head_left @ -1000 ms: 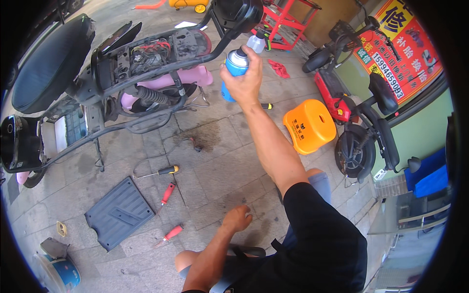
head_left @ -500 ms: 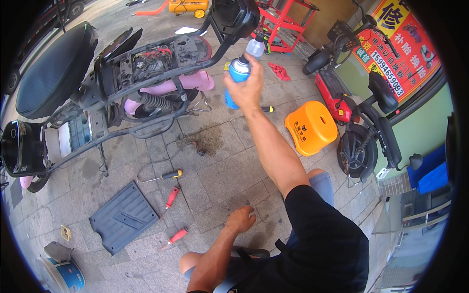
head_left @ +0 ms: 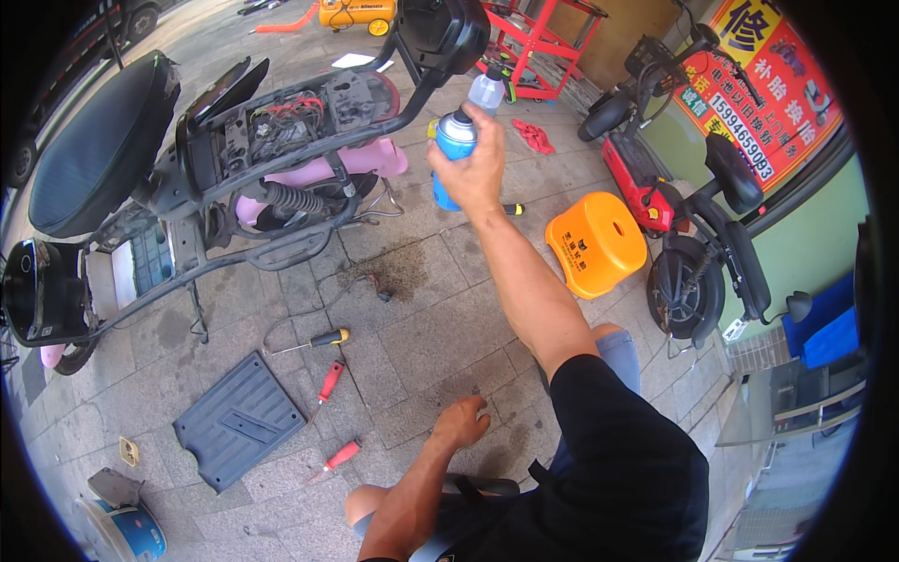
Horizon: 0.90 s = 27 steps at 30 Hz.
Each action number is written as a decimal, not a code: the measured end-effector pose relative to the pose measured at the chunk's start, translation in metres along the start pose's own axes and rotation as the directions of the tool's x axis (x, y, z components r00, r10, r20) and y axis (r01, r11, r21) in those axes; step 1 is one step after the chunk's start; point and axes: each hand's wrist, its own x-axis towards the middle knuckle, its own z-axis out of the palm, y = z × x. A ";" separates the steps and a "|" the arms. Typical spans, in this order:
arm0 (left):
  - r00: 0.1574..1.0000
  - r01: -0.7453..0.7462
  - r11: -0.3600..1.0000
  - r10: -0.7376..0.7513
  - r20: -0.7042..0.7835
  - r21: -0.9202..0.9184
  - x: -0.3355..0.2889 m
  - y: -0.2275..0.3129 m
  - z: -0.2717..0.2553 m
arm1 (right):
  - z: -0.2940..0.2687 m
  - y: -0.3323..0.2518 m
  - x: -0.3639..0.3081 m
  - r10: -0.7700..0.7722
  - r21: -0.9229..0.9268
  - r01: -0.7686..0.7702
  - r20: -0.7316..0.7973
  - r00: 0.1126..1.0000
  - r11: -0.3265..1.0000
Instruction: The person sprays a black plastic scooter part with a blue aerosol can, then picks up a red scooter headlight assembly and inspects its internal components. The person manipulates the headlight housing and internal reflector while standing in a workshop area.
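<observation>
My right hand (head_left: 476, 170) is stretched forward and wrapped around a blue spray can (head_left: 455, 140). The forefinger rests at the can's dark top. The can is upright beside the rear end of a stripped scooter (head_left: 281, 159), whose frame, wiring and shock absorber are bare. Low in the picture, my left hand (head_left: 462, 421) hangs above the paving near my knee. Its fingers are loosely curled, and nothing shows in them. Just beyond the can stands a clear spray bottle (head_left: 486, 91). A cable with a dark connector (head_left: 382, 292) lies on a damp, dirty patch between the scooter and me.
On the paving lie a yellow-black screwdriver (head_left: 330, 337), two red-handled screwdrivers (head_left: 330, 379) and a grey plastic panel (head_left: 239, 421). An orange stool (head_left: 599, 245) stands right, before a red scooter (head_left: 646, 187). Farther off are a red tool cart (head_left: 538, 47) and red cloth (head_left: 534, 137).
The view has shifted slightly. My right hand keeps hold of the spray can at nearly the same spot, and my left hand has not visibly moved.
</observation>
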 end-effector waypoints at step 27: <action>0.999 -0.032 0.999 0.033 -0.019 0.023 0.003 -0.005 0.003 | -0.009 -0.013 0.021 -0.007 0.037 0.008 -0.032 0.999 0.999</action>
